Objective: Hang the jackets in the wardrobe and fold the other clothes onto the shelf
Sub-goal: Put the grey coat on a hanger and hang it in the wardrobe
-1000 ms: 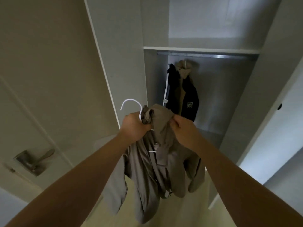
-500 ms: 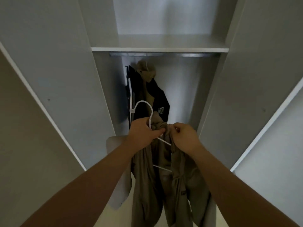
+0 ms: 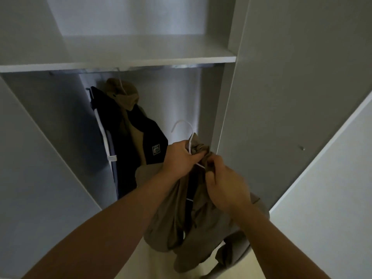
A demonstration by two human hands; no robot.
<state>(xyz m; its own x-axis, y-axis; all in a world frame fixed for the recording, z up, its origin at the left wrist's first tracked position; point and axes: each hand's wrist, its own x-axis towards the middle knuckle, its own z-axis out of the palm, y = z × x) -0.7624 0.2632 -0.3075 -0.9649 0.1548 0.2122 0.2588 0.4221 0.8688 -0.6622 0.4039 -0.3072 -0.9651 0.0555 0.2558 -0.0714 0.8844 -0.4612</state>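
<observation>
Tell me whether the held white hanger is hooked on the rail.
No, the left hand grips the white hanger below the rail, its hook free in air.

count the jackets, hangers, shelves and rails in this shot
Jackets: 2, the tan jacket held by the left hand and right hand, and the dark jacket hanging.
Hangers: 2, the white hanger in the left hand, and a thin hook above the dark jacket.
Shelves: 1, the shelf.
Rails: 1, the rail.
Total: 6.

Dim, cool light over a pale grey wardrobe (image 3: 281, 97) with open doors, cream floor (image 3: 155, 266) below
</observation>
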